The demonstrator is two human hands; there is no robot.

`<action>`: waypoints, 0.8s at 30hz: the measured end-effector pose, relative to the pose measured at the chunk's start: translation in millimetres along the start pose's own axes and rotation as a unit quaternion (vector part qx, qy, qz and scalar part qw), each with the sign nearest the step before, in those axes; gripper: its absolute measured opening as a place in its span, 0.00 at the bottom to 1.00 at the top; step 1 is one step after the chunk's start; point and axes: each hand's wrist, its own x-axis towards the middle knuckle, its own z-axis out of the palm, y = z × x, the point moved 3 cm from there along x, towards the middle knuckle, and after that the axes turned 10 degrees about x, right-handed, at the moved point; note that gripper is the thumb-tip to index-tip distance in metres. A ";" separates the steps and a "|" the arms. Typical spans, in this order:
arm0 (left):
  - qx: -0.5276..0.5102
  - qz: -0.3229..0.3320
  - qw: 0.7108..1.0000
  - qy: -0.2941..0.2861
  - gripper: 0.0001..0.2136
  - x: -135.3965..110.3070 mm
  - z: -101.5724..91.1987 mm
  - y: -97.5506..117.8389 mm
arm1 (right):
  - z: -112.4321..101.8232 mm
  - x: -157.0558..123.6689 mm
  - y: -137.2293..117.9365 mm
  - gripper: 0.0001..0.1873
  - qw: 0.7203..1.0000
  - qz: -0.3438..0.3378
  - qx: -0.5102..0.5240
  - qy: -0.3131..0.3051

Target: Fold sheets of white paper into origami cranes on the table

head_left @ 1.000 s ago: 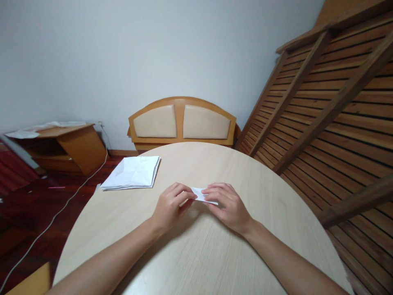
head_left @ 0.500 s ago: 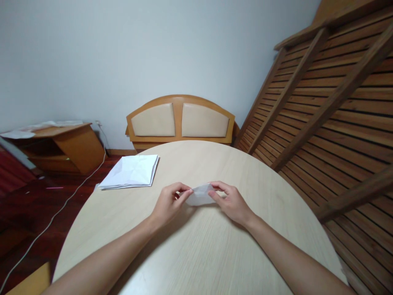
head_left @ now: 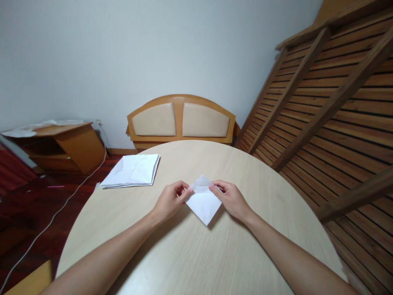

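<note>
A small folded white paper [head_left: 203, 201], diamond-shaped with one point toward me, is held just above the round pale wooden table [head_left: 199, 254]. My left hand [head_left: 169, 201] pinches its left corner with thumb and fingers closed. At the right corner my right hand [head_left: 231, 199] pinches it the same way. Both hands sit near the table's middle, a little apart, with the paper stretched between them.
A stack of creased white sheets [head_left: 131, 171] lies at the table's far left edge. Behind the table stands a padded wooden headboard [head_left: 181, 121]. A slatted wooden frame [head_left: 331, 106] leans at the right. A low wooden cabinet [head_left: 61, 145] and a white cable [head_left: 55, 217] are on the left floor.
The paper lay flat under my fingers a second ago. Both hands have lifted it and opened it out into a larger diamond shape held between them.
</note>
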 end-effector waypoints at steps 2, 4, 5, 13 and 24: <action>0.001 0.004 1.000 -0.009 0.13 -0.1 1.6 -0.8 | -1.3 -0.2 1.1 0.19 1.000 0.010 -0.001 0.000; 0.003 0.006 1.000 -0.005 0.13 -0.1 2.3 -2.0 | -2.8 -1.0 1.1 0.18 1.000 0.012 -0.012 0.008; 0.003 0.006 1.000 0.000 0.13 0.0 2.3 -2.8 | -3.3 -1.4 0.8 0.18 1.000 0.010 -0.014 0.010; 0.000 0.005 1.000 0.022 0.12 -0.3 3.6 -3.7 | -5.3 -2.1 -3.0 0.15 0.998 -0.043 -0.032 0.028; 0.020 0.027 0.999 0.023 0.10 -2.1 6.2 -2.5 | -3.1 -3.8 -3.3 0.16 0.993 -0.064 -0.094 0.001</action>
